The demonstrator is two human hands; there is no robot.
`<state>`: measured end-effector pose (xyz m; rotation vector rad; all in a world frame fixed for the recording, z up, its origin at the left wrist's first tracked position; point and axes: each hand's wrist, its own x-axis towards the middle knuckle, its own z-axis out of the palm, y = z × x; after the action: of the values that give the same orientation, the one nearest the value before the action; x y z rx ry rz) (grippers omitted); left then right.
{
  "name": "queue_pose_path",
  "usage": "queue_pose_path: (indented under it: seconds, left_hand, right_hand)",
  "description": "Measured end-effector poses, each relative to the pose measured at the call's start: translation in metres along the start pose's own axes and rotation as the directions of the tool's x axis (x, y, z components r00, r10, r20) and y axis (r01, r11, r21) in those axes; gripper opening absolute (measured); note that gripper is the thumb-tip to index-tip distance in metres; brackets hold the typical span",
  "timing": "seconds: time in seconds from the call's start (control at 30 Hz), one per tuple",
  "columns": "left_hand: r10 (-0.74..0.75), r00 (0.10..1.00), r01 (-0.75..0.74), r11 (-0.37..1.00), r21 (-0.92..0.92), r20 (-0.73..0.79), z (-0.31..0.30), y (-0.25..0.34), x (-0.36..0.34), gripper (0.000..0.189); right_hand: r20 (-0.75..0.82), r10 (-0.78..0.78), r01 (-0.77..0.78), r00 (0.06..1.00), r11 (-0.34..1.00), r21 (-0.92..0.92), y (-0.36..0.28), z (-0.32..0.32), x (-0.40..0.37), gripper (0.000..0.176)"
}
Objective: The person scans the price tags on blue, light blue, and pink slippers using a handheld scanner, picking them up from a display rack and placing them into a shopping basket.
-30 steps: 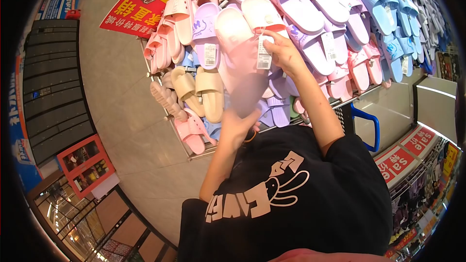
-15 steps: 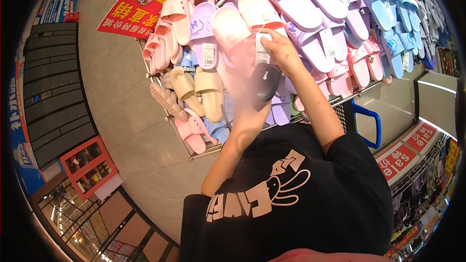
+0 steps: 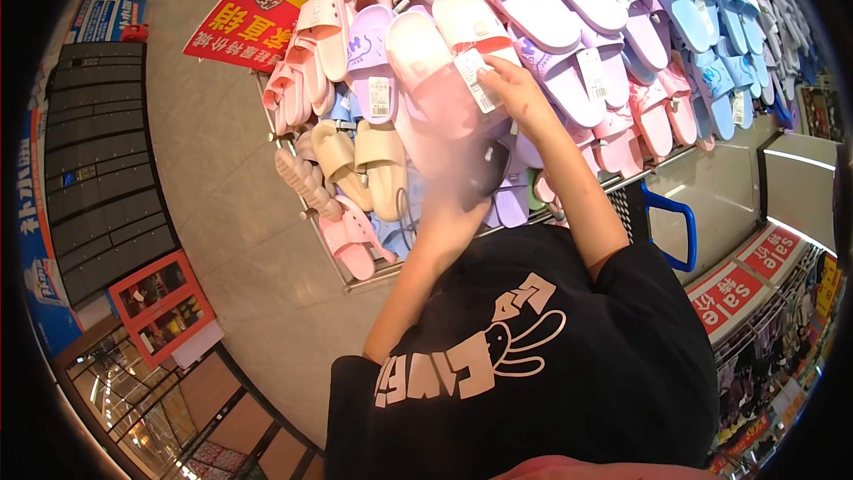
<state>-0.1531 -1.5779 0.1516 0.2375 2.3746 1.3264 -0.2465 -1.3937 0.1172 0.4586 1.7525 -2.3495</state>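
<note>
My right hand (image 3: 515,96) pinches a white price tag (image 3: 474,82) between thumb and fingers. The tag lies over a pair of pale pink slippers (image 3: 464,27), facing up with printed lines and a barcode. Below it, my left hand (image 3: 458,204) is closed around a black rounded handheld device (image 3: 490,164) with a small white mark. A hazy smear hides much of that hand and the device's left part. A thin dark cord (image 3: 404,213) loops beside the left wrist. Purple slippers (image 3: 370,62) with another tag sit left of the pink pair.
The rack holds rows of slippers, with beige slippers (image 3: 382,169) lower left and blue ones (image 3: 702,9) at right. A red and yellow sign (image 3: 235,27) sticks out at upper left. A blue handle (image 3: 673,224) stands near my right elbow. Tiled floor (image 3: 213,151) runs along the left.
The tag has swung from hanging upright to a slant, its print turned more toward me. The black device has dropped slightly and turned, and the cord loop has come into view.
</note>
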Motion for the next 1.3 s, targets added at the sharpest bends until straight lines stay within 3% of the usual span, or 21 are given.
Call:
queue_pose_path:
  seconds: [0.03, 0.1, 0.17, 0.23, 0.3, 0.37, 0.4, 0.43, 0.5, 0.6, 0.63, 0.73, 0.93, 1.1, 1.17, 1.2, 1.27, 1.3]
  left_hand:
    - [0.011, 1.0, -0.011, 1.0, 0.001, -0.004, 0.0, -0.002, -0.006, 0.038]
    - [-0.108, 0.989, 0.1, 0.992, 0.076, 0.097, 0.002, -0.004, -0.022, 0.044]
    - [-0.068, 0.986, 0.052, 0.993, 0.105, 0.152, 0.003, -0.002, -0.038, 0.039]
    - [-0.05, 0.964, -0.022, 0.963, 0.268, 0.26, 0.006, -0.009, -0.053, 0.037]
    - [-0.027, 0.954, -0.061, 0.958, 0.28, 0.3, 0.008, -0.014, -0.067, 0.037]
    - [0.064, 0.952, -0.138, 0.962, 0.234, 0.299, 0.01, -0.016, -0.079, 0.036]
    - [0.078, 0.949, -0.155, 0.96, 0.234, 0.306, 0.011, -0.014, -0.084, 0.036]
    - [0.029, 0.952, -0.101, 0.969, 0.225, 0.303, 0.011, -0.011, -0.088, 0.036]
    - [-0.012, 0.949, -0.06, 0.975, 0.216, 0.316, 0.013, -0.011, -0.101, 0.035]
    - [0.08, 0.947, -0.174, 0.943, 0.284, 0.312, 0.02, -0.023, -0.125, 0.036]
    - [0.078, 0.941, -0.176, 0.944, 0.28, 0.33, 0.024, -0.026, -0.137, 0.036]
    - [0.219, 0.916, -0.311, 0.917, 0.25, 0.336, 0.032, -0.046, -0.18, 0.038]
    - [0.067, 0.869, -0.224, 0.937, 0.269, 0.49, 0.056, -0.082, -0.271, 0.032]
    - [0.017, 0.806, -0.234, 0.927, 0.293, 0.591, 0.086, -0.096, -0.334, 0.032]
    - [-0.016, 0.772, -0.236, 0.921, 0.309, 0.636, 0.09, -0.1, -0.353, 0.033]
    - [-0.013, 0.776, -0.241, 0.918, 0.316, 0.631, 0.096, -0.108, -0.358, 0.033]
    - [-0.007, 0.775, -0.251, 0.914, 0.318, 0.632, 0.108, -0.121, -0.366, 0.034]
    - [-0.025, 0.776, -0.247, 0.907, 0.34, 0.63, 0.113, -0.127, -0.369, 0.035]
  right_hand:
    - [0.001, -0.011, 0.011, 1.0, 1.0, -0.002, 0.002, -0.008, -0.002, 0.041]
    - [0.017, -0.127, 0.118, 0.992, 0.859, -0.498, 0.007, -0.033, -0.009, 0.042]
    - [-0.018, -0.164, 0.14, 0.986, 0.891, -0.433, 0.011, -0.05, -0.032, 0.039]
    - [-0.09, -0.171, 0.107, 0.981, 0.869, -0.484, 0.014, -0.069, -0.056, 0.036]
    - [-0.155, -0.189, 0.091, 0.97, 0.867, -0.489, 0.028, -0.085, -0.083, 0.033]
    - [-0.173, -0.252, 0.074, 0.952, 0.74, -0.668, 0.062, -0.103, -0.1, 0.031]
    - [-0.182, -0.15, -0.032, 0.972, 0.678, -0.734, 0.055, -0.095, -0.119, 0.029]
    - [-0.095, -0.24, 0.068, 0.966, 0.591, -0.804, 0.067, -0.096, -0.137, 0.029]
    - [-0.065, -0.069, -0.021, 0.995, 0.508, -0.861, 0.106, -0.1, -0.156, 0.031]
    - [0.017, 0.127, -0.028, 0.992, 0.343, -0.939, 0.151, -0.097, -0.198, 0.033]
    - [0.067, 0.166, 0.015, 0.984, 0.292, -0.956, 0.165, -0.097, -0.211, 0.031]
    - [-0.059, 0.321, -0.122, 0.945, 0.181, -0.976, 0.192, -0.085, -0.254, 0.031]
    - [-0.092, 0.212, -0.156, 0.973, 0.308, -0.939, 0.283, -0.093, -0.359, 0.03]
    - [-0.238, 0.333, -0.341, 0.912, 0.297, -0.892, 0.346, -0.102, -0.466, 0.037]
    - [-0.227, 0.476, -0.384, 0.85, 0.262, -0.885, 0.375, -0.113, -0.495, 0.034]
    - [-0.225, 0.465, -0.38, 0.856, 0.272, -0.884, 0.377, -0.113, -0.501, 0.034]
    - [-0.265, 0.695, -0.602, 0.669, 0.296, -0.742, 0.379, -0.116, -0.522, 0.03]
    - [-0.269, 0.697, -0.607, 0.665, 0.295, -0.738, 0.389, -0.122, -0.528, 0.03]
